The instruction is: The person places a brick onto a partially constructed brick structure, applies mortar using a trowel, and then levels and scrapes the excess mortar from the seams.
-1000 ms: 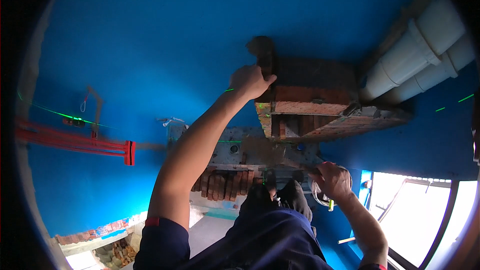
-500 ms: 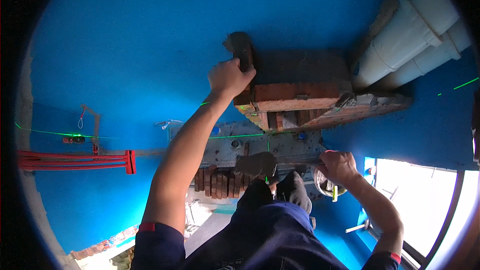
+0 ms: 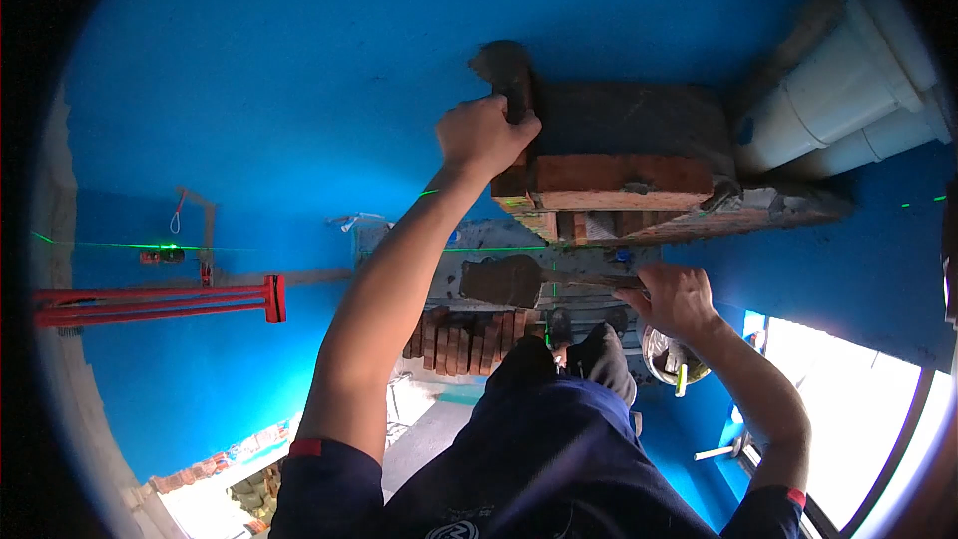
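My left hand (image 3: 487, 138) is closed round a dark brick (image 3: 515, 88) at the left end of a small brick wall (image 3: 621, 180). Grey mortar (image 3: 493, 60) shows at the brick's far end, against the blue wall. Lower and to the right, my right hand (image 3: 681, 299) grips the handle of a trowel (image 3: 502, 281). Its broad blade, coated with mortar, points left and hangs below the brickwork. A wet dark layer covers the top of the brick wall.
White pipes (image 3: 828, 90) rise right of the brickwork. Several loose bricks (image 3: 462, 342) stand in a row below, near my feet. A bucket (image 3: 671, 357) is at right, by a bright window (image 3: 838, 399). A red frame (image 3: 160, 307) and a green-beam laser level (image 3: 163, 255) are at left.
My right hand has raised the trowel, its blade now higher in the view. My left hand keeps its hold on the brick. The whole view has shifted slightly.
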Action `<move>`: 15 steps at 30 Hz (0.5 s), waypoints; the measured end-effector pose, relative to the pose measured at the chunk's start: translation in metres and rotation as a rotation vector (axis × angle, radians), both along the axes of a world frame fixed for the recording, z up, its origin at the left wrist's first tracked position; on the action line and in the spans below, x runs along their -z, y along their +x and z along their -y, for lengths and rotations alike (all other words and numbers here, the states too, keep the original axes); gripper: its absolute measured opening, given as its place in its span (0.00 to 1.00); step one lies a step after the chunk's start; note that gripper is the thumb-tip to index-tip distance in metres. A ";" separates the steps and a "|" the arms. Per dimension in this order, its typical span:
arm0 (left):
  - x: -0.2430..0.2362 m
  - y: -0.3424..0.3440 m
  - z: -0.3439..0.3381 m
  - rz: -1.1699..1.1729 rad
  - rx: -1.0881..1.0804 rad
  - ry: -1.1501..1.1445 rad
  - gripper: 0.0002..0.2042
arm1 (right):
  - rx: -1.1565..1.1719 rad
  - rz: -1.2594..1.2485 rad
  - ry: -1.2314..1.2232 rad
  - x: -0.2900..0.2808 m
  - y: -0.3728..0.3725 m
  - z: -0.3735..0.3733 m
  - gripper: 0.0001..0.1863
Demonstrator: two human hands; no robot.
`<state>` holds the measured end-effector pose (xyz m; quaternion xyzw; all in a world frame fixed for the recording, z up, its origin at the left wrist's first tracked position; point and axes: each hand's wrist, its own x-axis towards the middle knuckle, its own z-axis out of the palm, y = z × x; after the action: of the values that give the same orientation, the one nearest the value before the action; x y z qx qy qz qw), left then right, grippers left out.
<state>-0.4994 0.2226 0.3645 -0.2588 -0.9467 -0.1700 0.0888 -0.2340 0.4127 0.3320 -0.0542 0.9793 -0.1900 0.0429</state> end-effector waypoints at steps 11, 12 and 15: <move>0.005 -0.003 0.001 -0.004 0.001 -0.014 0.23 | 0.080 -0.175 0.054 0.009 -0.030 -0.010 0.20; 0.007 -0.003 0.002 0.003 -0.005 -0.008 0.23 | 0.062 -0.174 0.028 0.005 -0.024 -0.005 0.20; 0.011 -0.005 0.006 -0.058 0.022 0.024 0.21 | -0.037 -0.233 0.084 -0.004 -0.019 0.002 0.19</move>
<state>-0.5045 0.2161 0.3533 -0.2728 -0.9387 -0.1750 0.1174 -0.2530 0.4106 0.3361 -0.0920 0.9836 -0.1403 -0.0657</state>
